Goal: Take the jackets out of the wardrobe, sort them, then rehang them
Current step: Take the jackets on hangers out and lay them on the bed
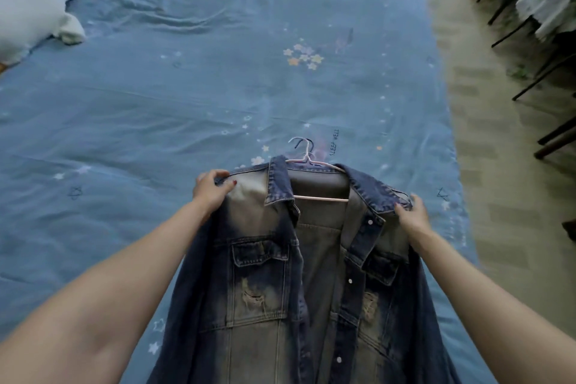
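Denim jacket [280, 274] on a pink hanger [314, 162] is held above the blue bed [187, 87], front open. Left hand [212, 188] grips its left shoulder, right hand [411, 210] pinches the other. White plush toy [34, 9] lies far left on the bed

Two bare forearms, no sleeves; dark red nail polish on left hand [211, 189] thumb
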